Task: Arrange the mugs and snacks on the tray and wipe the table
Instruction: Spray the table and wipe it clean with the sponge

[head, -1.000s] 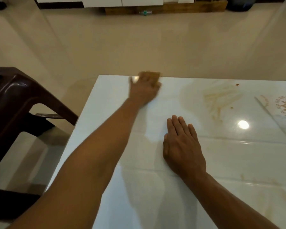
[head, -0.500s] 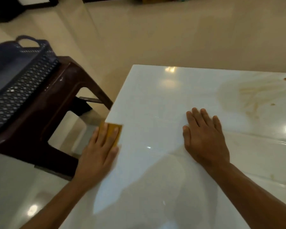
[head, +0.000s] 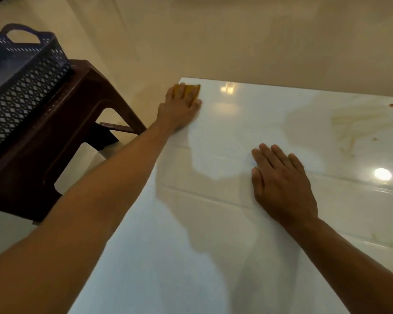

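We see the left hand [head: 179, 105] pressing a yellow cloth [head: 190, 90] flat-fingered onto the far left corner of the white table [head: 213, 257]. The right hand [head: 281, 184] rests palm down, fingers straight, holding nothing, nearer the middle. Brownish stains [head: 354, 125] (with a few crumbs) lie to its right. A dark basket [head: 23, 87] sits on a brown stool [head: 61, 137] beside the table

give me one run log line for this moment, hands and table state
step: wiping table | left hand: presses yellow cloth at far left corner | right hand: flat on table | brown smears: unwiped
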